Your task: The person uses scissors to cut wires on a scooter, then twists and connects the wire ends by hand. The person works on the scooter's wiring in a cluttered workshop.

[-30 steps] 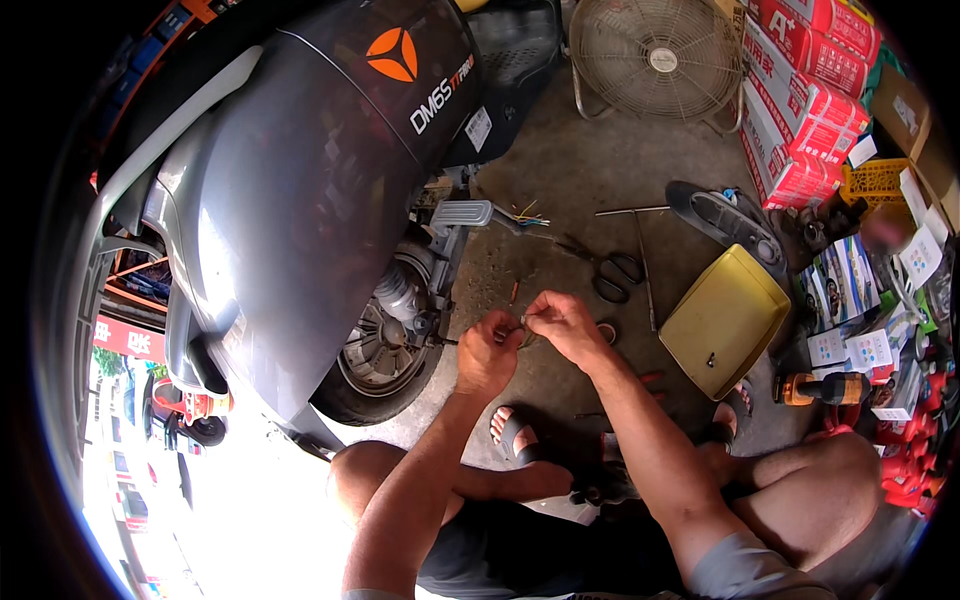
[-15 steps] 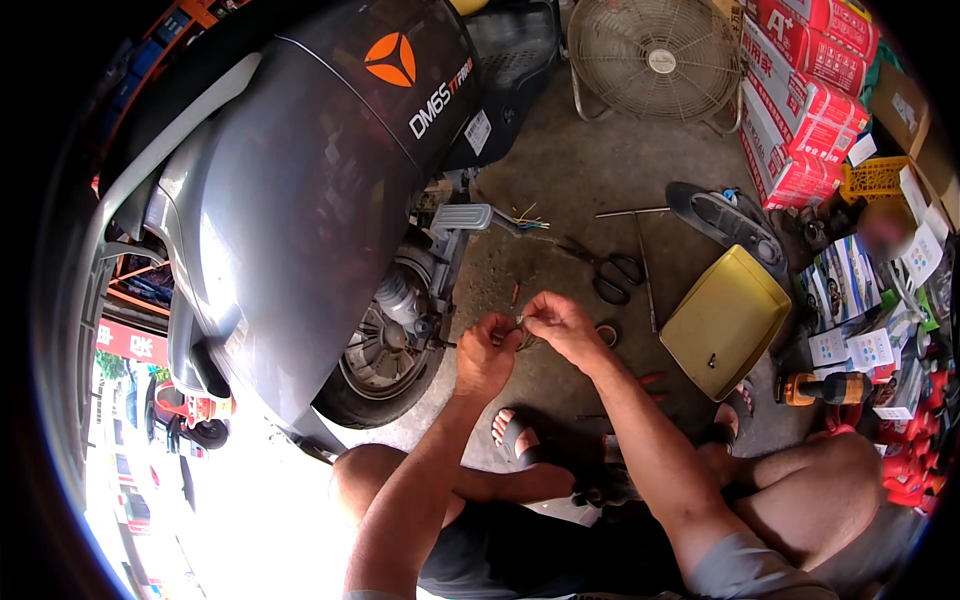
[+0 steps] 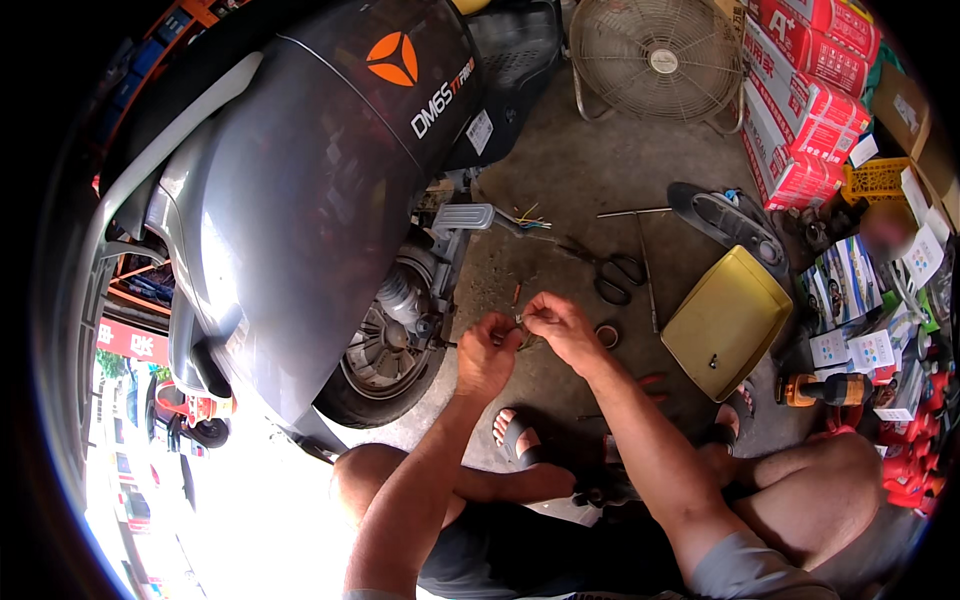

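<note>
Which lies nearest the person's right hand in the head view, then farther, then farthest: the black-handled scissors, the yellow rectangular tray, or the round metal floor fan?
From the right hand:
1. Black-handled scissors, on the floor just beyond it.
2. Yellow rectangular tray, to its right.
3. Round metal floor fan, far at the top.

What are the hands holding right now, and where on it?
Both hands, left hand and right hand, pinch thin wires at their ends, between the fingertips; the exact grip is too small to tell.

A thin bundle of coloured wires (image 3: 519, 318), pinched between both hands above the concrete floor, stands roughly upright; its strands are seemingly orange-tipped.
</note>
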`<state>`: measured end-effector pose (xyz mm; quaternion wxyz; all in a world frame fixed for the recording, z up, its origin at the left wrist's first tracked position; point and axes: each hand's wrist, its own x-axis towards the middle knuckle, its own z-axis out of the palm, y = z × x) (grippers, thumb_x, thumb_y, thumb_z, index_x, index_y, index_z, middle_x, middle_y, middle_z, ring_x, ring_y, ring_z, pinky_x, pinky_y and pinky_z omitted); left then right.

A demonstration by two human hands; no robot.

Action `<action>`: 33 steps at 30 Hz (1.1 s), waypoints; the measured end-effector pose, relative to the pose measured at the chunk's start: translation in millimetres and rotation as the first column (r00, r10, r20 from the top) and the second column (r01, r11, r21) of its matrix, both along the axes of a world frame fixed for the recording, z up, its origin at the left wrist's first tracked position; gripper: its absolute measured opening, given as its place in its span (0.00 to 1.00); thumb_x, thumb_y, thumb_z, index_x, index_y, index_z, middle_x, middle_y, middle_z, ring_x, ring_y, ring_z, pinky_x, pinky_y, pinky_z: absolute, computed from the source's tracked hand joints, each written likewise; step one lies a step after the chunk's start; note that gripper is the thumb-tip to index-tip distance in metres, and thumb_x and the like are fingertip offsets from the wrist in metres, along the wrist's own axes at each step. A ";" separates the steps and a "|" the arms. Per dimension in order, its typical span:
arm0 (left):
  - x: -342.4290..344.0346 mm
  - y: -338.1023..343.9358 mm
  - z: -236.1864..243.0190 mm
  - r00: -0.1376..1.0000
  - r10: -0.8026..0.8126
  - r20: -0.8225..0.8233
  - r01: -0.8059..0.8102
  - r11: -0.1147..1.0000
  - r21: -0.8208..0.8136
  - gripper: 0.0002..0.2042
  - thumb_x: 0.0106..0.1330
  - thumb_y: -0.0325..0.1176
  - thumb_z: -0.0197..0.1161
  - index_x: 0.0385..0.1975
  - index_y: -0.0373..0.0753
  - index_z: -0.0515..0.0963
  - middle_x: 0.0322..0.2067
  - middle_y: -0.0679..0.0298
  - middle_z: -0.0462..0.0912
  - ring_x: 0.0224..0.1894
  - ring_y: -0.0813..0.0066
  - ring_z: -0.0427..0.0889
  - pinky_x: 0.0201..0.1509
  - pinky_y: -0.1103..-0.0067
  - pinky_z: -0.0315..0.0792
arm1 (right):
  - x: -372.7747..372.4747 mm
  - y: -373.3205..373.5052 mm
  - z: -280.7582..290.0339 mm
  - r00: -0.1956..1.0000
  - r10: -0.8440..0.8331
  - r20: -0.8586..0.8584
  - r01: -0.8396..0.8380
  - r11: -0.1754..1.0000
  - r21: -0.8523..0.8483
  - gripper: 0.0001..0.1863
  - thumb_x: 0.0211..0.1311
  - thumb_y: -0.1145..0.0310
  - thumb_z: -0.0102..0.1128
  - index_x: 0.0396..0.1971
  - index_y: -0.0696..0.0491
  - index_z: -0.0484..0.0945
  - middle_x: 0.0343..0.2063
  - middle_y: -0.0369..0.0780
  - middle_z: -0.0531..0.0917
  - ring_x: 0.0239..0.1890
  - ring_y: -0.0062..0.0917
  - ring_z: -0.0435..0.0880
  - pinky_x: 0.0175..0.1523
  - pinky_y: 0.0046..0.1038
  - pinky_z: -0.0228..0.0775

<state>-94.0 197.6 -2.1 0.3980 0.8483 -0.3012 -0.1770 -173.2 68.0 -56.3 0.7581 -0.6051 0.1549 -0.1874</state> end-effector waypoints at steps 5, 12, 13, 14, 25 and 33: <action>1.5 -1.6 2.1 1.000 -0.012 -0.006 0.012 1.000 -0.009 0.06 0.57 0.27 0.64 0.32 0.34 0.78 0.26 0.63 0.83 0.30 0.77 0.81 0.36 0.80 0.74 | -0.2 2.7 -2.3 1.000 -0.014 -0.007 0.014 0.999 0.041 0.04 0.59 0.73 0.60 0.32 0.56 0.76 0.27 0.29 0.77 0.30 0.10 0.73 0.35 0.17 0.65; 2.7 -0.5 -1.4 1.000 -0.011 -0.022 0.010 1.000 -0.005 0.05 0.58 0.26 0.63 0.32 0.34 0.77 0.26 0.63 0.83 0.29 0.78 0.81 0.36 0.80 0.74 | 1.2 0.1 1.6 1.000 0.027 -0.015 -0.026 0.999 0.043 0.04 0.61 0.73 0.59 0.34 0.57 0.76 0.28 0.30 0.78 0.32 0.11 0.74 0.37 0.18 0.66; 2.6 -1.0 -2.0 1.000 -0.012 -0.026 0.012 1.000 -0.007 0.05 0.58 0.26 0.63 0.32 0.34 0.77 0.26 0.64 0.83 0.29 0.78 0.81 0.36 0.80 0.74 | 1.7 -0.5 0.2 0.999 0.026 -0.022 -0.025 0.999 0.027 0.04 0.61 0.73 0.59 0.34 0.57 0.76 0.29 0.30 0.78 0.32 0.11 0.74 0.37 0.18 0.66; 2.4 -1.4 -2.5 0.999 -0.014 -0.030 0.014 1.000 -0.008 0.05 0.58 0.26 0.63 0.32 0.34 0.77 0.26 0.64 0.83 0.29 0.78 0.80 0.36 0.80 0.74 | 2.1 -1.1 -1.1 0.999 0.025 -0.024 -0.025 0.999 0.024 0.04 0.61 0.73 0.59 0.34 0.57 0.77 0.29 0.30 0.78 0.32 0.12 0.74 0.37 0.18 0.66; 2.6 0.1 -3.8 1.000 -0.028 -0.006 0.027 0.999 -0.026 0.05 0.58 0.25 0.63 0.33 0.34 0.77 0.26 0.64 0.82 0.29 0.79 0.80 0.36 0.81 0.74 | 1.7 2.9 -2.7 0.999 0.011 -0.046 -0.003 0.984 0.176 0.06 0.59 0.71 0.60 0.32 0.57 0.78 0.29 0.31 0.79 0.32 0.13 0.75 0.39 0.19 0.66; 4.2 -3.6 13.1 0.992 -0.125 0.012 0.125 0.984 -0.125 0.14 0.57 0.21 0.62 0.44 0.35 0.76 0.31 0.63 0.82 0.33 0.76 0.82 0.38 0.80 0.77 | 0.9 -2.2 10.0 0.994 0.091 -0.065 -0.064 0.941 0.332 0.06 0.59 0.70 0.60 0.32 0.57 0.80 0.27 0.33 0.81 0.31 0.15 0.77 0.38 0.20 0.67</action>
